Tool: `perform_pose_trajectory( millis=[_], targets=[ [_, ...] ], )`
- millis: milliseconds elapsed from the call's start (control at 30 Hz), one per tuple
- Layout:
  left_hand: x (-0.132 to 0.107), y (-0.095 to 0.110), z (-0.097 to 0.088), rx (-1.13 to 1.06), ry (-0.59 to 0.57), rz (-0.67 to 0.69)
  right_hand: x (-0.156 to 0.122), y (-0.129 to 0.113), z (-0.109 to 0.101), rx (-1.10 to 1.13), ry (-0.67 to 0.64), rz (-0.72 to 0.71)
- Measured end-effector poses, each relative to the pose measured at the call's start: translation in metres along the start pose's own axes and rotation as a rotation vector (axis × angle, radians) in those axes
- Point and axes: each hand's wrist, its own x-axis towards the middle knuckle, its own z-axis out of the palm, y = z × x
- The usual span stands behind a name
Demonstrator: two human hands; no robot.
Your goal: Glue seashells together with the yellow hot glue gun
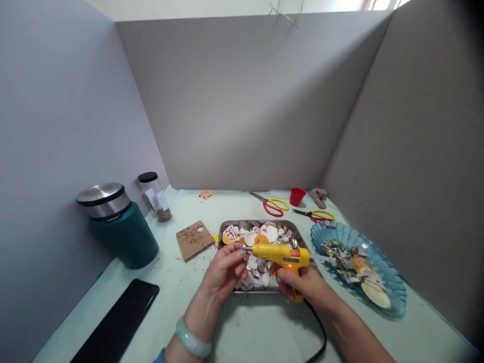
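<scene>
On a pale green worktop (257,327), a steel tray (227,224) of seashells (269,233) sits centre, with a blue glass dish (395,300) at three o'clock. Above the tray, the right hand (307,285) grips a yellow glue gun (282,254). The left hand (223,272) pinches shut at its nozzle, contents indiscernible.

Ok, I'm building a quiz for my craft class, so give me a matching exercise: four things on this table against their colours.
Things
1. hot glue gun
2. small cup
3. scalloped glass dish
4. steel-lidded insulated jar

Colours
A. teal
B. red
C. yellow
D. blue

Pairs: 1-C, 2-B, 3-D, 4-A
</scene>
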Motion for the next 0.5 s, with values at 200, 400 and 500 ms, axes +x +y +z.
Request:
perform_pose_trajectory(
  millis=[200, 400, 500],
  targets=[
    [-0.001, 0.001, 0.002, -0.048, 0.022, -0.001, 0.003, 0.005, -0.002, 0.010, -0.031, 0.010],
    [0.000, 0.002, 0.001, -0.060, 0.024, 0.014, 0.004, 0.007, -0.005, -0.014, -0.040, -0.016],
    [0.001, 0.002, 0.000, -0.082, 0.034, 0.052, 0.002, 0.004, -0.014, -0.074, 0.054, -0.012]
  ],
)
